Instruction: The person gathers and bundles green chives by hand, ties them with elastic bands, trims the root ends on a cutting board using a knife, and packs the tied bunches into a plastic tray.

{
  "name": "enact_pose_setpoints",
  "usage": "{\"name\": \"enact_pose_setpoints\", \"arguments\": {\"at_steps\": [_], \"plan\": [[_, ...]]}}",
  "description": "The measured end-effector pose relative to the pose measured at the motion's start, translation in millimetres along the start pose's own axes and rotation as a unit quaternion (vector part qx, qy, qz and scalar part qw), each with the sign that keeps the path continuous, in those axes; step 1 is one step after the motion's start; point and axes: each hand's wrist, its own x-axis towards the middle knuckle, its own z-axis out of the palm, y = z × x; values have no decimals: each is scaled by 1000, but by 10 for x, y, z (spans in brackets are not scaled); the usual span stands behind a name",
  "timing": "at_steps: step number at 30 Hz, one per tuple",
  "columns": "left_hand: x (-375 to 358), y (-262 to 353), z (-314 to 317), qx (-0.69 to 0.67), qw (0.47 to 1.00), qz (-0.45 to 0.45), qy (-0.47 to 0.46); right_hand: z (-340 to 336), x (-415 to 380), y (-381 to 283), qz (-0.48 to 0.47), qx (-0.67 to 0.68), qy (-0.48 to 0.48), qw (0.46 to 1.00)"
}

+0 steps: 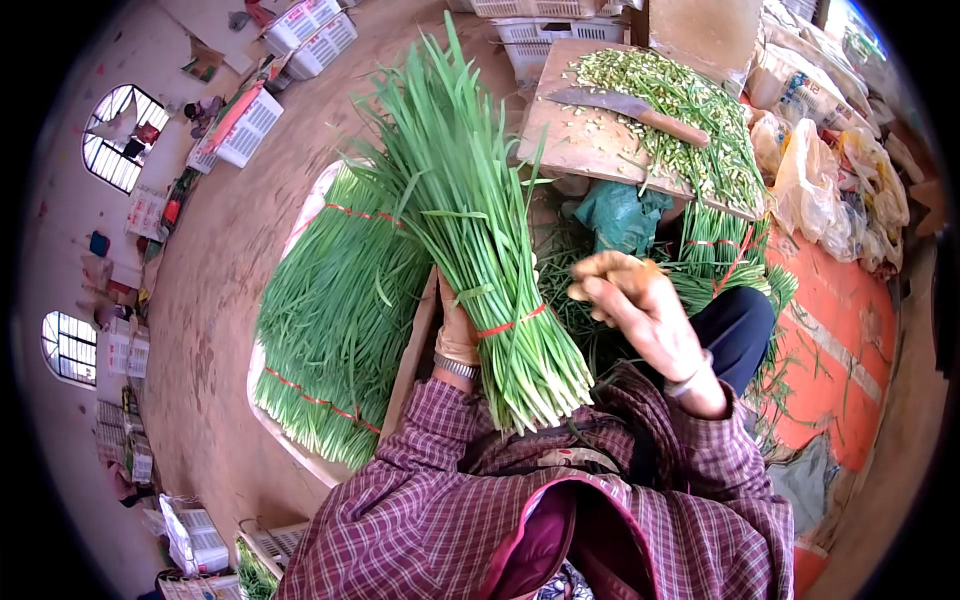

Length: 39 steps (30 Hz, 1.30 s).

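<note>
My left hand point(458, 325), with a metal-banded watch at the wrist, is wrapped round the back of a bunch of garlic chives point(490, 230). The bunch is tilted, with its green tips away from me and pale cut ends near my lap. A red band point(510, 322) circles its lower part. To the right of the bunch is my right hand point(640, 310), apart from it. Its fingers are loosely curled and slightly apart, with nothing visible in them. More banded chives point(345, 290) fill a white crate point(258, 385) on my left.
A knife point(630, 112) lies among chopped stem ends on a board point(560, 130) ahead. Below it are a green plastic bag point(622, 215) and more tied chives point(710, 250). Plastic bags point(810, 180) lie at the right. White crates point(250, 125) stand along the far wall.
</note>
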Motion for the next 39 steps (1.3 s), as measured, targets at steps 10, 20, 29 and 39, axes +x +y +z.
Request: {"name": "enact_pose_setpoints", "arguments": {"at_steps": [10,20,29,39], "plan": [[-169,-117,253,277,930,98,221,361,386,258,-102,-47,95,989],[-35,-129,445,83,983,71,149,524,-2,446,45,341,257,903],[45,-125,242,-15,993,60,99,-211,-334,375,150,220,-195,944],[-17,7,708,73,979,39,184,196,-12,72,-15,-50,101,993]]}}
